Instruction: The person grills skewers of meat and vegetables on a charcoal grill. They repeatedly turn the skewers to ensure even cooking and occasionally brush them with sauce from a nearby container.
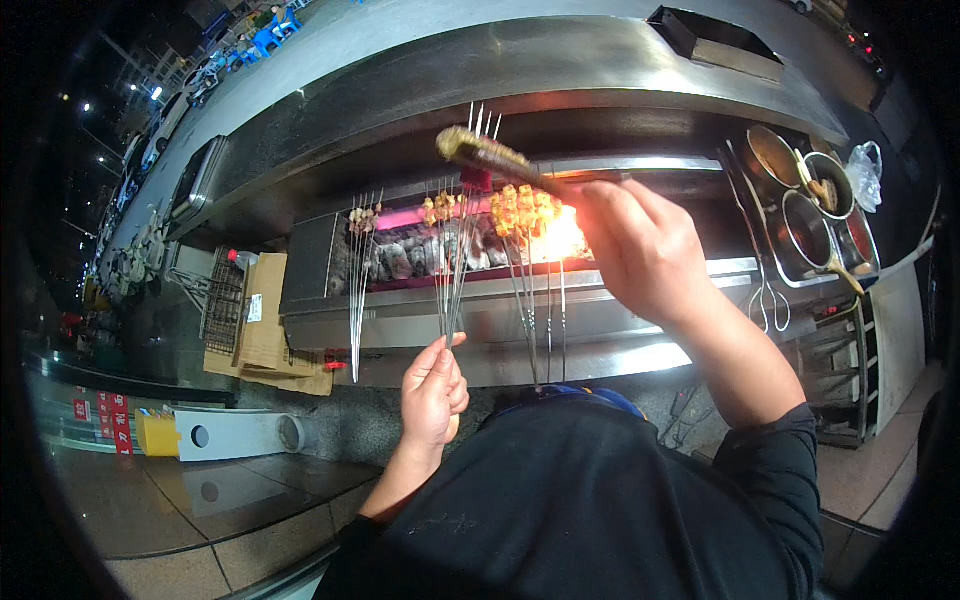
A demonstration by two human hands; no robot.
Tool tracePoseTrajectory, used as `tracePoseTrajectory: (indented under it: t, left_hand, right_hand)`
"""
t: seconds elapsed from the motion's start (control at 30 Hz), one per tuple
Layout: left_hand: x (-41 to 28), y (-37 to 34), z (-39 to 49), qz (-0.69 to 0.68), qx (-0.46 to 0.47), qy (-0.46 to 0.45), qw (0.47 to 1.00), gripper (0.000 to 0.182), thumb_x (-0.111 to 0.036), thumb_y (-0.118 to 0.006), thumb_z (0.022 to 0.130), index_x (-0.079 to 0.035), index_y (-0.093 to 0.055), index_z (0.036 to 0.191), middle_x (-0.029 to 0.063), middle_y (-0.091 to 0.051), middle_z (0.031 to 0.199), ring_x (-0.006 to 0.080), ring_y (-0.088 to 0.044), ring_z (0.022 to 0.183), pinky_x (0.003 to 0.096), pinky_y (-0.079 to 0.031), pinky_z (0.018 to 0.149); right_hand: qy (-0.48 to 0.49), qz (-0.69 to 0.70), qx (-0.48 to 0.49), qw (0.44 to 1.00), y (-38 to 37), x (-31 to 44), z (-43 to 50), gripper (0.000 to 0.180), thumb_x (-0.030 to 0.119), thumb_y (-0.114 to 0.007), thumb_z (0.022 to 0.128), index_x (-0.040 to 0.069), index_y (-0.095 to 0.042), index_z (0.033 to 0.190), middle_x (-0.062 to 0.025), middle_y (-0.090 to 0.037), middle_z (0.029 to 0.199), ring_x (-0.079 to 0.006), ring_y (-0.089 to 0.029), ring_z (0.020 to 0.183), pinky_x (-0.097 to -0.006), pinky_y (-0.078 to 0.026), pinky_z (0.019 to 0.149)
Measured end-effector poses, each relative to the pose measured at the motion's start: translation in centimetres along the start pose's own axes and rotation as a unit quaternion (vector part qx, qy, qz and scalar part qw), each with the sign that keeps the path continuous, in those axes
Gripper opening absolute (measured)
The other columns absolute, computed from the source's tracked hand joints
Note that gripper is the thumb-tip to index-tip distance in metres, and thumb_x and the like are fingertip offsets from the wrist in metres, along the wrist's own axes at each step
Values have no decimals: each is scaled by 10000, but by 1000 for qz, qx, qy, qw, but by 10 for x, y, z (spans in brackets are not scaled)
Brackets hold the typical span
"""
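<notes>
My left hand (pixel 435 394) grips the lower ends of several metal skewers (pixel 453 281), whose small food pieces (pixel 442 208) lie over the charcoal grill (pixel 337 319). My right hand (pixel 646 247) is closed on the handle of a brush (pixel 486 154) with pale bristles, raised above the grill. Beneath it, skewers of yellowish cubes (pixel 525 210) sit at bright flames (pixel 559 238). Another bunch of skewers with small meat pieces (pixel 364 219) rests at the left end of the coals (pixel 394 259). A dark red piece (pixel 476 178) shows on skewers below the brush.
Metal tongs (pixel 761 281) lie right of the grill beside a tray with several pots (pixel 806 229) and a plastic bag (pixel 865 176). A black open box (pixel 716 45) stands on the rear steel ledge. Flattened cardboard (pixel 266 322) and wire racks (pixel 222 300) are at the left.
</notes>
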State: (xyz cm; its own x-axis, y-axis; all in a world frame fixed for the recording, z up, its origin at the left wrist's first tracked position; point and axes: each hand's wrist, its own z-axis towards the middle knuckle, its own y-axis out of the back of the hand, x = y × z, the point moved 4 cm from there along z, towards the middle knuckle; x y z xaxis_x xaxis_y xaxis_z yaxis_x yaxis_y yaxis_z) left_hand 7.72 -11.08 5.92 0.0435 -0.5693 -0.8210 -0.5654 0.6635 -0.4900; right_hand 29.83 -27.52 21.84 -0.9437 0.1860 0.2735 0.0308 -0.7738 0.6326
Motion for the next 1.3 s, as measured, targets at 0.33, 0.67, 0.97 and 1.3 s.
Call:
tracePoseTrajectory:
  t: [0.33, 0.67, 0.97, 1.3]
  left_hand:
    - [9, -5, -5, -363, 206, 155, 895, 332, -234, -351, 1071, -76, -494, 1326, -28, -285, 591, 66, -222, 400, 226, -207, 384]
    - [7, -9, -9, -251, 165, 119, 946, 359, -224, -352, 1071, -39, -486, 1347, -30, -303, 586, 57, -220, 407, 224, -207, 385]
    - [3, 0, -14, 67, -28, -66, 995, 336, -139, -459, 1042, 6, -512, 1340, -71, -382, 663, 18, -289, 503, 186, -247, 433]
    - [-38, 1, -26, 626, -167, -438, 623, 297, -34, -621, 906, -24, -648, 1201, 116, -594, 756, 239, -563, 543, 350, -474, 524]
  right_hand:
    - [-21, 36, -75, 996, 15, -9, 11, 162, 56, -666, 853, -8, -619, 994, -142, -613, 795, -325, -635, 680, -373, -520, 592]
    - [98, -65, 17, 993, 5, 15, 1, 308, 121, -699, 806, 0, -589, 1067, -95, -558, 788, -255, -607, 671, -353, -501, 575]
    - [102, -104, 51, 988, 6, 25, 5, 322, 106, -665, 804, -14, -594, 1094, -94, -584, 815, -246, -618, 691, -347, -513, 594]
    - [137, -104, 18, 985, -8, 28, 15, 286, 79, -706, 800, -17, -616, 1053, -77, -571, 769, -223, -603, 653, -325, -479, 539]
